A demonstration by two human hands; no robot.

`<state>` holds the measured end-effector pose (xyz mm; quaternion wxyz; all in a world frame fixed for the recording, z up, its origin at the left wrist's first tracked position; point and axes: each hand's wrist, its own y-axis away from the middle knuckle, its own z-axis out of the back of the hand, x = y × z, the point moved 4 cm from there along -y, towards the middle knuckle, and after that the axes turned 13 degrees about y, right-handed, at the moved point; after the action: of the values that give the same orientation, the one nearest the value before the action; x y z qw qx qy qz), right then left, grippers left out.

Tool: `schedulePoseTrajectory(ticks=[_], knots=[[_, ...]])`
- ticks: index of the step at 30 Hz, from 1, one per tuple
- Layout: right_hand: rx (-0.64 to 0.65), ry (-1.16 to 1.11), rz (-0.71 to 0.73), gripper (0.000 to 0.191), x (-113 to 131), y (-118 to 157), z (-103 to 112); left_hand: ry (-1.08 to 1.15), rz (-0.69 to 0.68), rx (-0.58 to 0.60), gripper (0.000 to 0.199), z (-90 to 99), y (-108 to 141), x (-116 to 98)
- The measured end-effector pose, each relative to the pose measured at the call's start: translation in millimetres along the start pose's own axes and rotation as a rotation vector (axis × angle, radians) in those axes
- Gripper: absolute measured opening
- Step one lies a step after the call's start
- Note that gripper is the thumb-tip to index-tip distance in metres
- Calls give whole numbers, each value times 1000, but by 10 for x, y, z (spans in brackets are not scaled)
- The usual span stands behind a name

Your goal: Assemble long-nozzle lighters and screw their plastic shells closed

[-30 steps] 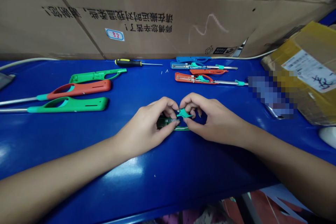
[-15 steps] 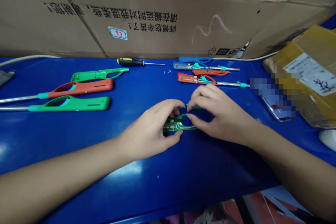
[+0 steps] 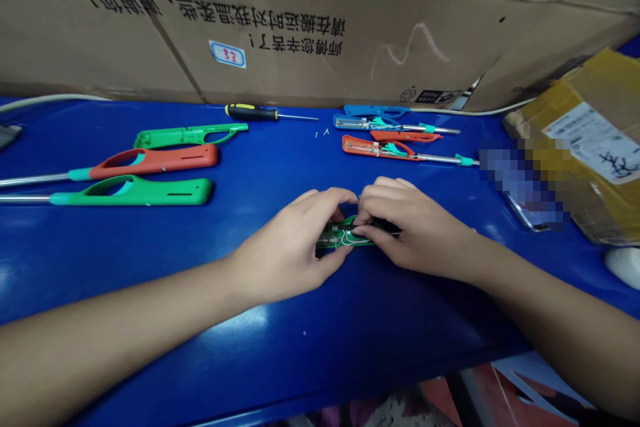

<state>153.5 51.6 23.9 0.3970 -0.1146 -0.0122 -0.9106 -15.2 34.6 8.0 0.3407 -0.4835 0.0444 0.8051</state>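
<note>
An opened green lighter casing (image 3: pixel 344 239) lies on the blue table, with a white wire and small inner parts showing. My left hand (image 3: pixel 285 250) grips the casing's left end between thumb and fingers. Over the casing's middle, my right hand (image 3: pixel 415 223) has thumb and forefinger pinched together. Whatever is between those fingertips is too small and covered to make out. The casing's right part is hidden beneath my right hand.
On the left lie a whole green lighter (image 3: pixel 145 191), a red lighter (image 3: pixel 160 159) and a green half casing (image 3: pixel 187 136). Behind are a screwdriver (image 3: pixel 253 112), opened red (image 3: pixel 357 145) and blue (image 3: pixel 350 122) lighters. A phone (image 3: pixel 525 210) and taped box (image 3: pixel 590 147) stand right.
My right hand has come down and slightly left onto the casing, and its thumb and forefinger have closed together. My left hand keeps its grip. The view has shifted slightly.
</note>
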Motion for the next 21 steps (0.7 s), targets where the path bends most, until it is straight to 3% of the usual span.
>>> schedulePoseTrajectory(ticks=[8, 14, 21], knots=[[-64, -117, 34, 7, -57, 12, 64, 24, 15, -43, 51, 22, 1, -19], [-95, -82, 70, 6, -30, 28, 74, -8, 4, -68, 10, 75, -18, -59], [-123, -100, 26, 22, -239, 55, 178, -6, -1, -73, 11, 75, -3, -15]])
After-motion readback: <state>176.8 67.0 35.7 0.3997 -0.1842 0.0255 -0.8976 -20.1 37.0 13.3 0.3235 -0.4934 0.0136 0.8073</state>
